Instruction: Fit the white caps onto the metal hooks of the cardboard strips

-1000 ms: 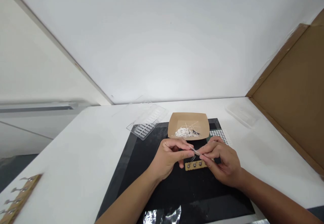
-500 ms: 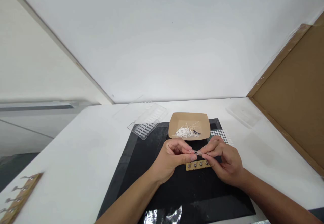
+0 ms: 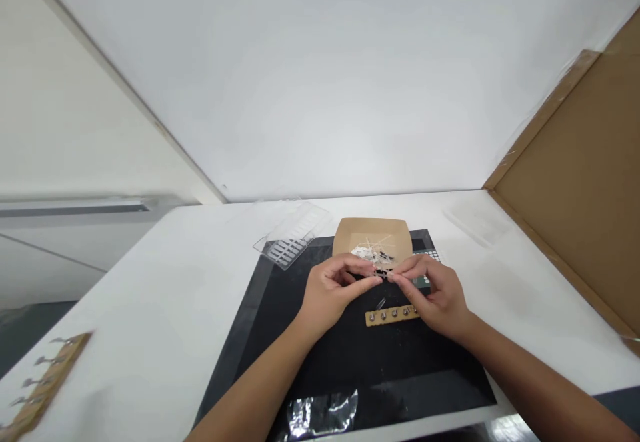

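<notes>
Over the black mat (image 3: 350, 369), my left hand (image 3: 340, 289) and my right hand (image 3: 433, 292) meet fingertip to fingertip. Both pinch one small, thin, shiny piece (image 3: 384, 273) between thumb and fingers; it is too small to name. Just beyond it stands a brown paper tray (image 3: 373, 225) holding a heap of white scraps (image 3: 365, 251) and thin strips. Below the hands lies a wooden strip (image 3: 393, 315) with several round metal studs; my right hand covers its right end. A small metal bit (image 3: 381, 303) rests just behind that strip.
Clear plastic slotted trays (image 3: 290, 242) overlap the mat's far left corner. A card of white dots (image 3: 427, 255) lies partly behind my right hand. Another wooden strip with metal pieces (image 3: 53, 382) sits at lower left. A translucent lid (image 3: 473, 219) lies near the cardboard panel (image 3: 575, 202) on the right.
Both hands have moved a little away from me, up to the paper tray's near edge, still pinching the small piece. The metal bit behind the wooden strip now shows.
</notes>
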### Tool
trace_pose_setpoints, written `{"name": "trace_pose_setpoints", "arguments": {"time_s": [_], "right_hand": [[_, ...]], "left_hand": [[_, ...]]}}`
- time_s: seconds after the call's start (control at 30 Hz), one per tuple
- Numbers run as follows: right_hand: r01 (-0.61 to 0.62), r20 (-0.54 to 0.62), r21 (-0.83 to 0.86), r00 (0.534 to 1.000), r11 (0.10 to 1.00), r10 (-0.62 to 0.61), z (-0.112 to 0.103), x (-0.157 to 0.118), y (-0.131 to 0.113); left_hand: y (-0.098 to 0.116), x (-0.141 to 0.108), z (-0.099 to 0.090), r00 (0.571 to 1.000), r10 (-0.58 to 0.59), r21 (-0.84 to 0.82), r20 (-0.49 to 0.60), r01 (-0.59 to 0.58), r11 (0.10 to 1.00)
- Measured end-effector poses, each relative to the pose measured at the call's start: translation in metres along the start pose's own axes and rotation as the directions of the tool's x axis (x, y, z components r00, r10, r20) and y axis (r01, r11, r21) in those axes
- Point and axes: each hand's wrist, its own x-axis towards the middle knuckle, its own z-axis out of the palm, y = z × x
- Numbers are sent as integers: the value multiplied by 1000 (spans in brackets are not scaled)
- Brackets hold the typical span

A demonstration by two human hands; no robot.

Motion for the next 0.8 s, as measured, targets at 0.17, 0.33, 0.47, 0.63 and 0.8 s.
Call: {"name": "trace_pose_setpoints", "arguments": {"time_s": [0.17,0.33,0.47,0.63,0.8], "right_hand": [[-88,-71,-115,994,990,80,3,20,18],[-86,34,-226,995,970,96,8,61,54],[-56,91,-303,992,951,88,0,73,71],[15,150,-356,988,934,42,-33,49,63],[138,385,-314,923,939,-7,-51,23,57]], "left_hand": [[-4,2,-4,981,153,231,-117,-123,965],[-13,4,-11,911,397,582,-108,-266,768],[-16,7,-16,903,428,696,42,-333,636],[-14,5,-19,844,291,680,450,-535,501],[-16,2,-16,750,178,587,637,-622,519]]}}
